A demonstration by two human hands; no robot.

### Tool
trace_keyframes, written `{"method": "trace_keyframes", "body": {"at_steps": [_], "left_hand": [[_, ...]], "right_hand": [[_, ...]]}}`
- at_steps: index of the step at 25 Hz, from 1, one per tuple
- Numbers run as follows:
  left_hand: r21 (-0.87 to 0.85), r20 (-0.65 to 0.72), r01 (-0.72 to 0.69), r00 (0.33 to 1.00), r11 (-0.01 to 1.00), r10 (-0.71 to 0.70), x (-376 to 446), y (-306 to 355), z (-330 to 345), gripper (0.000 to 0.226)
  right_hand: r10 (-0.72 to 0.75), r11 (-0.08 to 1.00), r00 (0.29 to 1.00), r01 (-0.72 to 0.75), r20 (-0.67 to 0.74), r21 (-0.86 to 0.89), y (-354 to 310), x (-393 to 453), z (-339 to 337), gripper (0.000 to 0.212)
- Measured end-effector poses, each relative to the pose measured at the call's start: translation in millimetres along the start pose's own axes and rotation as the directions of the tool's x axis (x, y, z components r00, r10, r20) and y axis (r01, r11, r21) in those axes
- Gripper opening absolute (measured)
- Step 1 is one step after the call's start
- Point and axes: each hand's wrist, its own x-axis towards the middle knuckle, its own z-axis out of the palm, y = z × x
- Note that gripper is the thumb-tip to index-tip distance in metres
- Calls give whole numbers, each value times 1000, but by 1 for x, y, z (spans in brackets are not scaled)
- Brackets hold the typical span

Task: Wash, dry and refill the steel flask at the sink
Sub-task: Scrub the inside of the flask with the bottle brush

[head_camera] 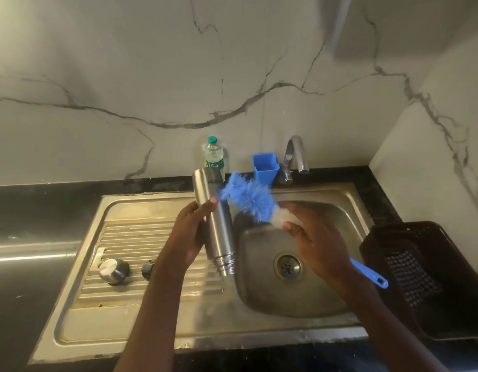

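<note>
My left hand [188, 234] grips the steel flask [215, 218] round its body and holds it upside down, tilted, with its threaded mouth pointing down over the left edge of the sink basin [259, 299]. My right hand [315, 242] grips a blue bottle brush [248, 198] near its bristle head. The blurred blue and white bristles touch the flask's side near its upper end. The brush's blue handle end [370, 273] sticks out behind my right wrist. The flask's steel cap [114, 270] and a small dark stopper [148, 269] lie on the draining board.
The tap [297, 154] stands behind the basin with no water running. A blue cup [264, 166] and a clear plastic water bottle [213, 154] stand at the back edge. A dark plastic basket [425, 275] sits on the counter to the right. The drain [287, 265] is open.
</note>
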Motion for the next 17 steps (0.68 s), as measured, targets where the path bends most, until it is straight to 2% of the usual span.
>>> {"method": "trace_keyframes", "body": {"at_steps": [2, 5, 7, 8, 10, 13, 15, 17], "left_hand": [[-28, 70, 24, 997, 999, -22, -7, 3, -3, 52], [206, 160, -93, 985, 974, 60, -15, 7, 0, 41], [344, 228, -168, 969, 924, 92, -21, 8, 2, 50], [359, 235, -185, 966, 915, 103, -24, 8, 2, 54], [325, 214, -182, 970, 928, 116, -27, 10, 0, 53], [197, 164, -116, 983, 974, 84, -27, 8, -3, 58], [67, 149, -6, 989, 998, -4, -27, 3, -3, 69], [-13, 149, 61, 987, 998, -58, -33, 2, 4, 69]], "right_hand": [[66, 993, 996, -60, -60, 98, -2, 4, -1, 38], [65, 979, 996, -52, -61, 196, -27, 28, -10, 38], [7, 994, 1000, -8, 10, 113, -39, 42, -17, 35], [8, 999, 999, -10, 46, 41, -38, 47, -20, 34], [88, 996, 993, -85, 84, -38, -24, 50, -26, 33], [187, 982, 980, -187, 69, -12, -9, 45, -28, 33], [133, 990, 989, -135, 56, 37, -20, 45, -23, 35], [54, 995, 997, -58, 57, 82, -37, 44, -15, 36]]}}
